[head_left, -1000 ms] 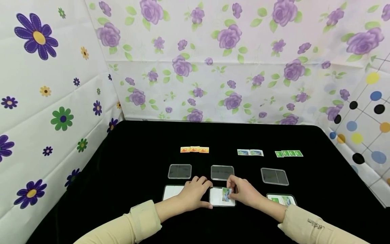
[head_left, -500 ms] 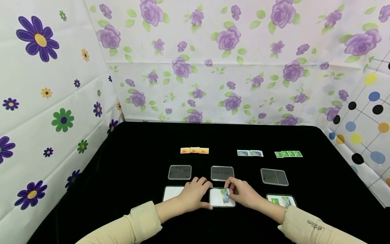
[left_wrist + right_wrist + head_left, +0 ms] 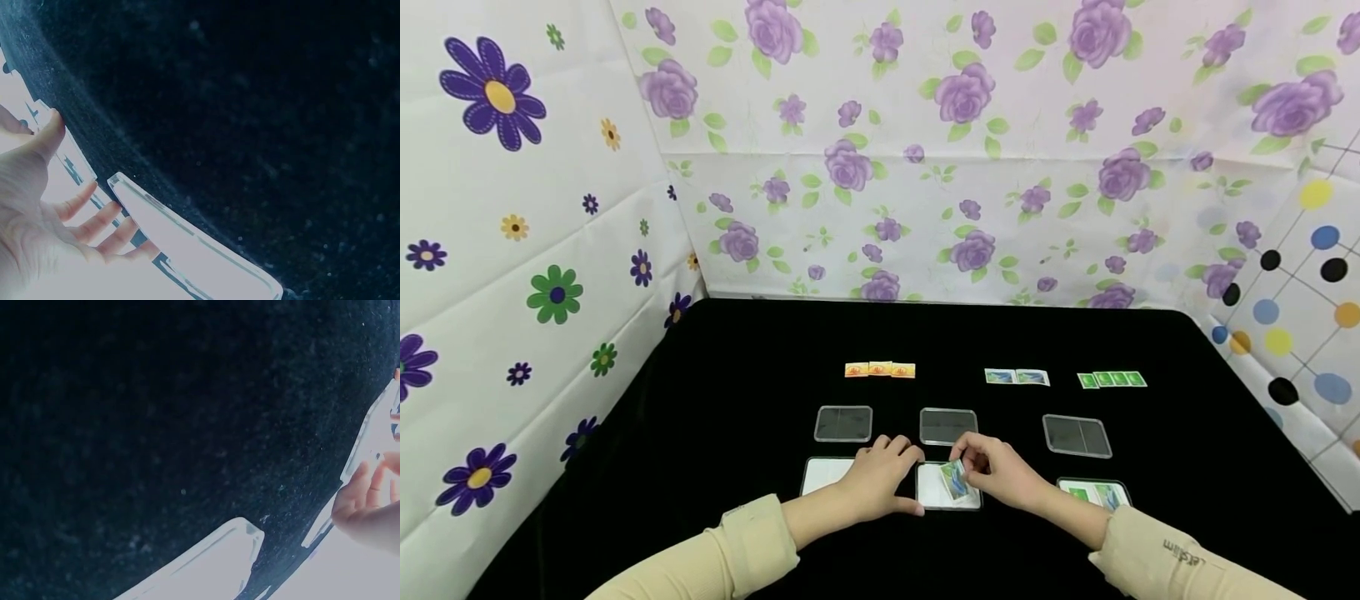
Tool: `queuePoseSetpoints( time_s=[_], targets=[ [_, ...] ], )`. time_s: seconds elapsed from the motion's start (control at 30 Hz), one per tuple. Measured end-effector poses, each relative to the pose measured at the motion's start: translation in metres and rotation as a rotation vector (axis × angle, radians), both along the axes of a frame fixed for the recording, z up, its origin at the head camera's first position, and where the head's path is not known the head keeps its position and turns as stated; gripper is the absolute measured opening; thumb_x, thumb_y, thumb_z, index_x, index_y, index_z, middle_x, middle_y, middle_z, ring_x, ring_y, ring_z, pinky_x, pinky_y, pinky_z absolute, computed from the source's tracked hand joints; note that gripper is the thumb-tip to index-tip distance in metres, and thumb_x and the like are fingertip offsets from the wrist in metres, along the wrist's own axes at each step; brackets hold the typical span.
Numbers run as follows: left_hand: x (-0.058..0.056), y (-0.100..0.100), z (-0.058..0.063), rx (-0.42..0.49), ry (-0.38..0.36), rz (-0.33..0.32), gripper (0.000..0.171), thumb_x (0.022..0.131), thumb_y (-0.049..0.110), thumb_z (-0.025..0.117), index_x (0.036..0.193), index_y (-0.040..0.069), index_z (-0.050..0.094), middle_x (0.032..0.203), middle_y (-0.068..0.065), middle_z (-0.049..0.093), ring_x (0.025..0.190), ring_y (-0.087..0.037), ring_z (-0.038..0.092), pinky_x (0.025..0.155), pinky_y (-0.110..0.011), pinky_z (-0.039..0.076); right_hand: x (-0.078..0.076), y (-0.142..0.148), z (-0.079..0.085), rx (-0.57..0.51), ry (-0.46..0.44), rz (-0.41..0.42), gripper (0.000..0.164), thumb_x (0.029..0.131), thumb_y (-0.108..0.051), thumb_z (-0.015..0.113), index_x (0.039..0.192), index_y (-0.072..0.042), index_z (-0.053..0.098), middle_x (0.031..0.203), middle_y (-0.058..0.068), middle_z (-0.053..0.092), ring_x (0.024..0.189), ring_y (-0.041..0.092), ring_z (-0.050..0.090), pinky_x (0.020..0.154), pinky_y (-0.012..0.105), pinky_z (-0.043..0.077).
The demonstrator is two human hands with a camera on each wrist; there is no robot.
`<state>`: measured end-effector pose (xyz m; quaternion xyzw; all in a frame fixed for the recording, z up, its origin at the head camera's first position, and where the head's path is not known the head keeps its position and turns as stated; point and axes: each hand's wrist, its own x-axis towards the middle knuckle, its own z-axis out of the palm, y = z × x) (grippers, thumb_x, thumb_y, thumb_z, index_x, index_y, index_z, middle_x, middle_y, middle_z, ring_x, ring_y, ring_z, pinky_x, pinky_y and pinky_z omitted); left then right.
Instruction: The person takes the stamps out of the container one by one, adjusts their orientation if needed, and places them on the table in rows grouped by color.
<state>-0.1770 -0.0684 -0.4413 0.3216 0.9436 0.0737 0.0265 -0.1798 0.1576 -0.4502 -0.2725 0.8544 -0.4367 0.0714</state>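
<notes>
**Picture card pinched over the middle tray**

Well beyond the left hand [image 3: 880,475] lie three orange cards [image 3: 880,369] in a row; beyond the right hand [image 3: 1000,471] are a landscape pair [image 3: 1017,377] and, farther right, a row of green cards [image 3: 1112,380]. Nearer, just past the hands, sit three transparent rectangular pieces: a left one [image 3: 843,423], a middle one [image 3: 948,427] and a right one [image 3: 1077,437]. The left hand blocks part of the left tray; the right sleeve [image 3: 1138,542] overlaps the right tray's near edge.

Black cloth [image 3: 737,400] lies under everything. Ahead of both hands hangs a purple-rose backdrop [image 3: 850,108], with daisy fabric [image 3: 512,192] to the left and dotted fabric [image 3: 1315,300] to the right.

The left tray [image 3: 827,472], under the left hand, shows white inside. Between the hands, the middle tray [image 3: 928,492] is white too; the left hand, thumb spread wide from its fingers, touches its left side. The right hand pinches the picture card [image 3: 953,480], tilted over that tray; whether it touches the bottom I cannot tell. Beside the right forearm, the right tray [image 3: 1084,483] holds a green card [image 3: 1078,493] and a landscape card [image 3: 1107,496].
</notes>
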Motion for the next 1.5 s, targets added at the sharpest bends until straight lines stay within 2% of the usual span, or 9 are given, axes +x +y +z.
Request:
queuePoseSetpoints(
  time_s=[0.13,0.27,0.47,0.77,0.93,1.03,1.27,1.3,1.5],
  targets=[
    [0.000,0.000,0.001,0.000,0.013,-0.009,0.063,0.072,0.053,0.073,0.121,0.017,0.055,0.118,-0.001,0.056,0.106,-0.022,0.053,0.077,-0.043,0.052,-0.002,0.002,0.003,-0.065,-0.051,0.038,0.021,0.082,0.011,0.056,0.101,0.002,0.059,0.077,0.006,0.054,0.059,0.000,0.045,0.055,0.017,0.042],
    [-0.001,0.000,0.000,-0.002,0.017,-0.010,0.064,0.072,0.053,0.073,0.121,0.017,0.054,0.118,-0.002,0.056,0.106,-0.022,0.054,0.077,-0.043,0.052,-0.006,0.004,0.007,-0.070,-0.095,0.034,0.022,0.084,0.008,0.057,0.106,0.007,0.060,0.079,0.007,0.057,0.060,-0.001,0.048,0.056,0.016,0.044],
    [-0.003,0.000,0.001,0.001,-0.006,0.000,0.065,0.073,0.054,0.072,0.122,0.017,0.054,0.120,-0.002,0.056,0.107,-0.022,0.053,0.079,-0.044,0.052,-0.012,0.009,0.013,-0.053,-0.129,-0.014,0.009,0.086,0.002,0.059,0.092,0.005,0.064,0.083,0.010,0.063,0.068,0.000,0.052,0.062,0.017,0.047],
    [0.000,0.000,0.000,-0.009,0.002,0.004,0.064,0.071,0.054,0.073,0.121,0.017,0.055,0.118,-0.002,0.057,0.105,-0.021,0.054,0.077,-0.044,0.052,-0.017,0.016,0.021,-0.035,-0.066,-0.018,0.005,0.087,-0.004,0.061,0.091,-0.001,0.064,0.087,0.008,0.062,0.070,0.004,0.053,0.063,0.019,0.047],
    [0.002,-0.001,-0.001,-0.006,-0.002,0.002,0.065,0.072,0.054,0.073,0.121,0.017,0.055,0.119,-0.002,0.056,0.106,-0.021,0.054,0.078,-0.044,0.052,-0.021,0.021,0.026,-0.062,-0.041,0.021,0.006,0.090,-0.002,0.058,0.093,0.002,0.061,0.083,0.013,0.063,0.067,0.007,0.054,0.061,0.025,0.049],
    [0.002,-0.001,-0.001,0.001,-0.005,0.001,0.064,0.072,0.054,0.073,0.122,0.017,0.054,0.119,-0.002,0.056,0.106,-0.021,0.053,0.079,-0.044,0.052,-0.024,0.023,0.029,-0.059,-0.013,0.035,0.007,0.090,-0.001,0.058,0.095,0.003,0.061,0.082,0.014,0.064,0.068,0.005,0.055,0.061,0.024,0.049],
    [0.002,-0.002,0.002,0.032,0.000,-0.017,0.062,0.073,0.050,0.074,0.120,0.015,0.055,0.117,-0.004,0.057,0.105,-0.022,0.054,0.078,-0.045,0.052,-0.029,0.027,0.032,-0.030,0.008,0.002,0.014,0.084,-0.003,0.066,0.097,0.004,0.065,0.080,0.012,0.069,0.072,-0.001,0.059,0.067,0.018,0.050],
    [0.000,-0.003,-0.003,0.042,0.020,-0.033,0.063,0.074,0.053,0.072,0.120,0.016,0.054,0.117,-0.003,0.057,0.104,-0.022,0.054,0.077,-0.045,0.052,-0.030,0.027,0.032,-0.024,0.010,-0.005,0.014,0.084,-0.004,0.067,0.096,0.003,0.066,0.079,0.011,0.069,0.071,-0.001,0.058,0.067,0.019,0.050],
    [0.002,-0.003,-0.002,0.044,0.026,-0.037,0.062,0.074,0.053,0.072,0.120,0.015,0.054,0.116,-0.003,0.056,0.104,-0.022,0.054,0.076,-0.045,0.052,-0.035,0.031,0.030,0.011,0.065,-0.048,0.007,0.084,-0.002,0.067,0.089,0.002,0.068,0.077,0.008,0.066,0.068,-0.002,0.055,0.062,0.018,0.049]
  ],
)
